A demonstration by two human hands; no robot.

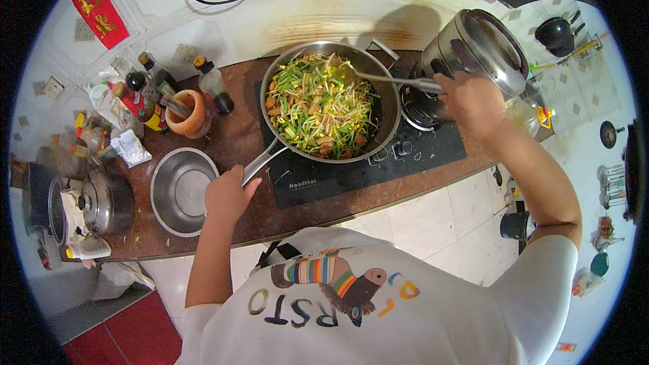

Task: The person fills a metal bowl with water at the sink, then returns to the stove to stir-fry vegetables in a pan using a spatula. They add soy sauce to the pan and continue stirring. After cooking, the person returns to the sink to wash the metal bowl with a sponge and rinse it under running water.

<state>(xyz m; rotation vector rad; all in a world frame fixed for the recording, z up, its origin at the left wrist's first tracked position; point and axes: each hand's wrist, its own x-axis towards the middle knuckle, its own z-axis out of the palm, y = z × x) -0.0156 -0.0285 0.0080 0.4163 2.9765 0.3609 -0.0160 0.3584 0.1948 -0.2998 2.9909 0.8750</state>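
A wide metal frying pan point(394, 132) stands on the black glass-topped gas stove point(324, 182). Bean sprouts, green vegetable pieces and browned chunks point(324, 106) fill it. My left hand point(225, 195) is closed around the pan's long metal handle point(261, 163), above the rim of an empty steel bowl point(185, 187). On the right, my right hand point(471, 104) grips the handle of a metal cooking utensil point(388, 79). The utensil's head lies among the food at the pan's upper right and is partly hidden by it.
A lidded steel pot point(456, 45) stands at the back right, near the second burner point(421, 111). Sauce bottles point(213, 83) and an orange-brown mortar with a pestle point(187, 116) are at the back left. Another lidded pot point(109, 203) and a white bottle point(91, 248) sit at the far left.
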